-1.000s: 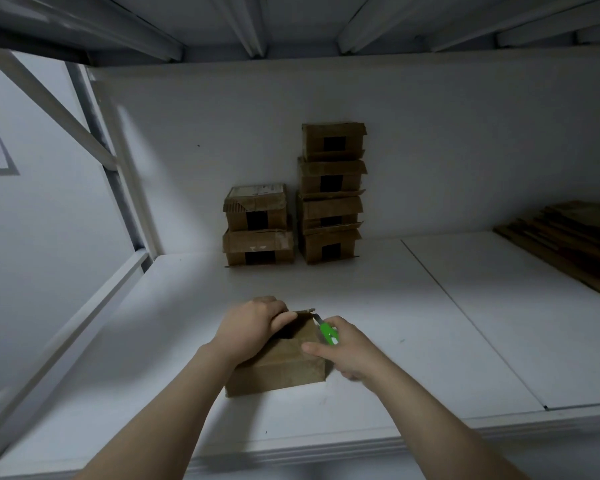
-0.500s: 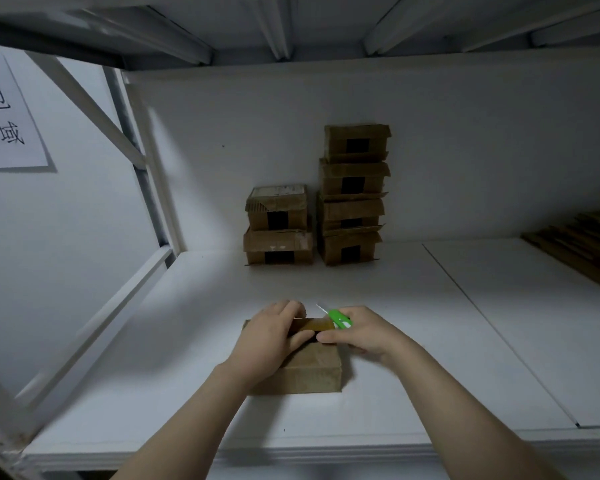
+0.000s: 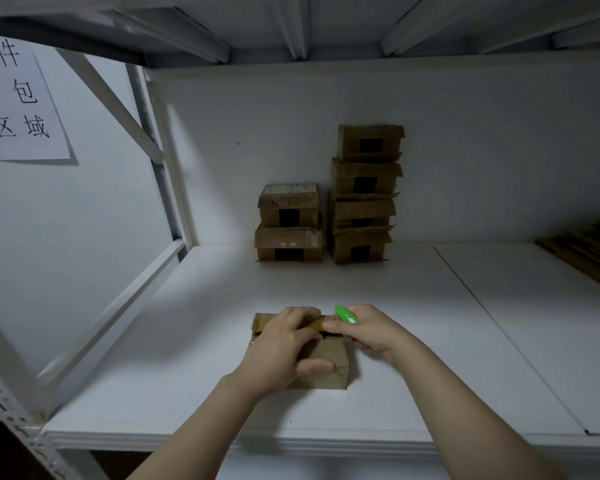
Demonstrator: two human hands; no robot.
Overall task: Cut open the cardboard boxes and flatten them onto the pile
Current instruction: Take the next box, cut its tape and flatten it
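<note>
A small brown cardboard box [image 3: 329, 362] sits on the white shelf [image 3: 205, 341] near its front edge. My left hand [image 3: 284, 348] lies over the box's top and left side, fingers curled at its far top flap and thumb on the near face. My right hand [image 3: 368, 330] grips a green box cutter [image 3: 346, 314] at the box's top right corner, its thumb stretched along the top seam. The blade is hidden. A pile of flattened cardboard [image 3: 589, 251] lies at the far right.
Two stacks of taped cardboard boxes stand against the back wall: a short stack [image 3: 289, 223] and a taller stack [image 3: 364, 195]. A white frame with a diagonal brace [image 3: 118, 102] bounds the left side. A paper sign [image 3: 18, 98] hangs on the left wall.
The view has swung left and drawn closer. My right hand with the cutter has moved from the box's right side up to its top seam. My left hand has spread further over the box.
</note>
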